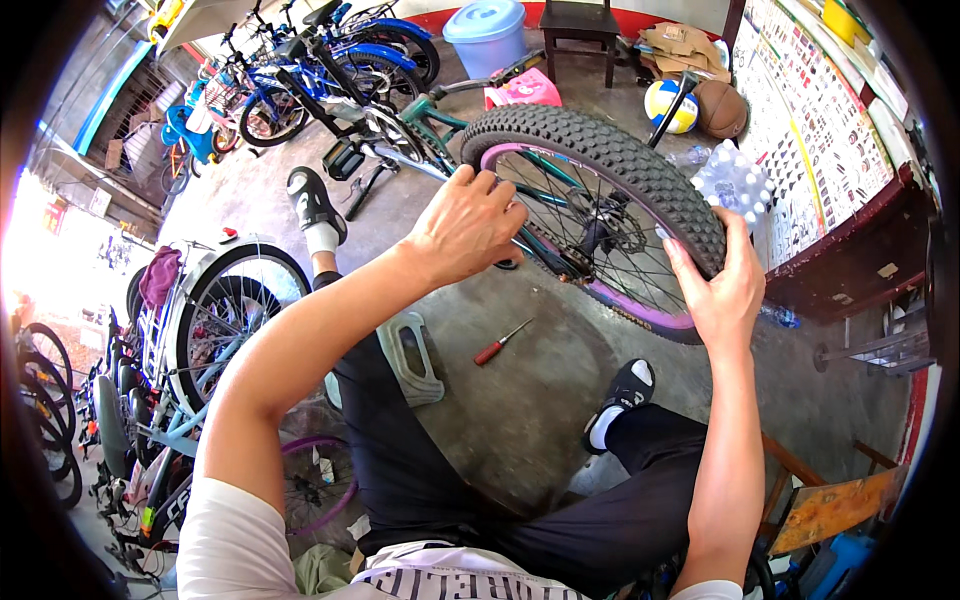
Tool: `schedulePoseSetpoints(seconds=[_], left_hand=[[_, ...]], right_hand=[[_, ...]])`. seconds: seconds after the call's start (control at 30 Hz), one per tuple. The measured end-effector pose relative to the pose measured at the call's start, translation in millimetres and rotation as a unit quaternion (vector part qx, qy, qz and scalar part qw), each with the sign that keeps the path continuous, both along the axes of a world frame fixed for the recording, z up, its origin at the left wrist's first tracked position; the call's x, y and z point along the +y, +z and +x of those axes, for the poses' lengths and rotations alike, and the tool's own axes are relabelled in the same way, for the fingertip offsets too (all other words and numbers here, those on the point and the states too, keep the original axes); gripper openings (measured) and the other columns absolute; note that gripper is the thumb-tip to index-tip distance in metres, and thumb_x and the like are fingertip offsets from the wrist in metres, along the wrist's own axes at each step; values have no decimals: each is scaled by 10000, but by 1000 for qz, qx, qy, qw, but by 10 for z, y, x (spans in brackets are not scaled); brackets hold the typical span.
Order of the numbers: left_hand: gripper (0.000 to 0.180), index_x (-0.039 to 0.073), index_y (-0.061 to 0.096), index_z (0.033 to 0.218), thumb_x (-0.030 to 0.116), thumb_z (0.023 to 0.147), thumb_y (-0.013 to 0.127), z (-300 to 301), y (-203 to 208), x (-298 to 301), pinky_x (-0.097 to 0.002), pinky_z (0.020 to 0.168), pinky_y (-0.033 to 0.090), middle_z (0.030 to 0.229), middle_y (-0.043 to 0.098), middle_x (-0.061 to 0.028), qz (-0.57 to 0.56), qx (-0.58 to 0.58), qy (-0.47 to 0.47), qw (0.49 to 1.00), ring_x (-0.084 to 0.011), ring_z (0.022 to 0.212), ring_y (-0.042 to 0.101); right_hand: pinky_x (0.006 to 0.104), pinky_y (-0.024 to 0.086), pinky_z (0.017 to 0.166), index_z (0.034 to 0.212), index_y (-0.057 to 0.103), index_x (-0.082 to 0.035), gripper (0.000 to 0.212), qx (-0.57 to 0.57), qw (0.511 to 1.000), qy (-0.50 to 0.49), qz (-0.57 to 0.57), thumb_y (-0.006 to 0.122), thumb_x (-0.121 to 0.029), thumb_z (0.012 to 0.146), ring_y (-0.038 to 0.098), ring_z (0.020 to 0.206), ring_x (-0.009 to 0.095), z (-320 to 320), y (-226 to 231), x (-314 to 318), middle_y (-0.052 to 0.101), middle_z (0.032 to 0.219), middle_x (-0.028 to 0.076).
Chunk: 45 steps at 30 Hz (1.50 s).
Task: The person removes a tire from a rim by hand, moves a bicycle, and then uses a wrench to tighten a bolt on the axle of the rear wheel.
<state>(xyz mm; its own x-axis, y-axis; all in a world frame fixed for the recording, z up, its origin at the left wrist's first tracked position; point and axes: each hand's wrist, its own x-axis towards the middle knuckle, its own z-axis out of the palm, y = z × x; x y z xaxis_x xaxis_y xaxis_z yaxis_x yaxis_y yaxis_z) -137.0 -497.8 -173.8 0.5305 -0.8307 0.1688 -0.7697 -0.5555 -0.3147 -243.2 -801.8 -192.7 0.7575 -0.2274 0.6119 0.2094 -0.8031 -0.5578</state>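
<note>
A bicycle wheel (pixel 640 232) with a knobby black tyre and purple rim stands in front of me, with a disc rotor at its hub. It is set in a teal bicycle frame (pixel 437 133) whose pedal (pixel 343 160) shows to the left. My right hand (pixel 725 285) grips the tyre at its right side, thumb on the inner side and fingers around the outside. My left hand (pixel 468 225) is closed beside the wheel's left edge, near the frame; what its fingers hold, if anything, is hidden. A red-handled screwdriver (pixel 500 343) lies on the floor below.
A grey-green plastic stool (pixel 412 362) is by my left leg. Parked bicycles (pixel 225 320) crowd the left, with blue bicycles (pixel 330 70) at the back. A lidded blue bucket (pixel 486 40), a volleyball (pixel 670 106), a basketball (pixel 721 109) and bagged plastic bottles (pixel 735 185) stand beyond the wheel.
</note>
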Motion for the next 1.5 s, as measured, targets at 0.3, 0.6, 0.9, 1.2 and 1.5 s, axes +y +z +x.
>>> schedulePoseSetpoints(seconds=[0.3, 0.6, 0.9, 1.2, 1.5], left_hand=[[646, 48, 683, 1019, 635, 756, 744, -624, 1003, -568, -479, 1014, 433, 1014, 614, -79, -182, -165, -119, 962, -285, 1090, 594], [827, 29, 664, 1113, 627, 576, 856, 269, 89, -215, -415, 946, 432, 1160, 639, -98, 67, -63, 94, 991, -267, 1133, 554], [653, 57, 639, 1050, 602, 728, 799, 84, 103, -112, -401, 868, 499, 1043, 635, -74, 133, -6, 52, 990, -237, 1040, 637], [490, 54, 684, 831, 539, 895, 711, 177, -84, -129, -434, 621, 556, 773, 687, -115, 113, 62, 33, 991, -317, 735, 723], [468, 43, 774, 812, 499, 900, 715, 406, 135, -284, -471, 681, 579, 803, 747, -163, 279, 134, 36, 950, -374, 785, 740]], right_hand=[[402, 545, 810, 1210, 613, -39, 478, 31, 1000, -4, -2, 846, -253, 853, 713, 910, 348, -41, 24, -61, 717, 1002, 186], [454, 543, 797, 1167, 627, -68, 483, 34, 999, -7, 11, 848, -330, 827, 698, 949, 377, 14, 62, -72, 706, 1020, 170], [415, 545, 790, 1208, 618, -58, 500, 12, 1000, -2, -9, 854, -304, 842, 721, 900, 358, -14, 48, -13, 731, 989, 183], [418, 544, 788, 1209, 622, -62, 497, 15, 1000, -5, -22, 853, -307, 845, 722, 898, 356, -17, 22, -30, 735, 991, 181], [436, 540, 774, 1183, 630, -78, 471, 25, 1000, 3, 14, 842, -311, 833, 699, 907, 368, -18, 41, -5, 716, 993, 148]])
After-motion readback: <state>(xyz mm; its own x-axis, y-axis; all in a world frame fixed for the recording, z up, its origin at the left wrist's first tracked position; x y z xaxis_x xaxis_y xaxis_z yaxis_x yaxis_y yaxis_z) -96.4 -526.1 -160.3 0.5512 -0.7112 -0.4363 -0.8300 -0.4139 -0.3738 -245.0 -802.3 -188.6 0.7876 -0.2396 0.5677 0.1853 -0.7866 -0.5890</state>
